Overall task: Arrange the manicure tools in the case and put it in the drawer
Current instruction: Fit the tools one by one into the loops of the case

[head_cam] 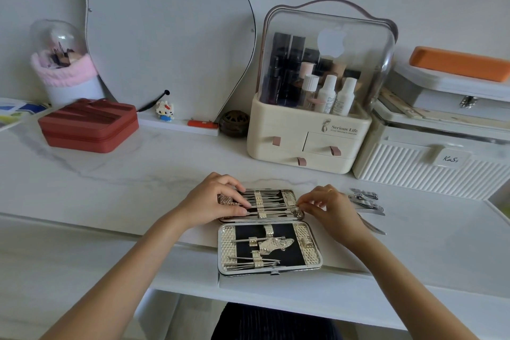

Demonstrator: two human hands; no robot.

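An open manicure case (313, 252) with a silver rim and black lining lies flat on the white desk (124, 188), near the front edge. Its far half holds several slim metal tools (271, 203) under a strap; the near half holds a few thin tools. My left hand (215, 200) rests on the left end of the far half, fingers pressing on the tools. My right hand (328, 206) pinches the right end of a slim tool at the case's right edge. Loose nail clippers (365, 199) lie on the desk just right of my right hand.
A cream cosmetics organiser (309, 130) with small drawers and a clear dome stands behind the case. A white ribbed box (430, 171) sits at right, a red zip case (88, 126) at left, a brush holder (64, 75) behind it, a mirror on the wall.
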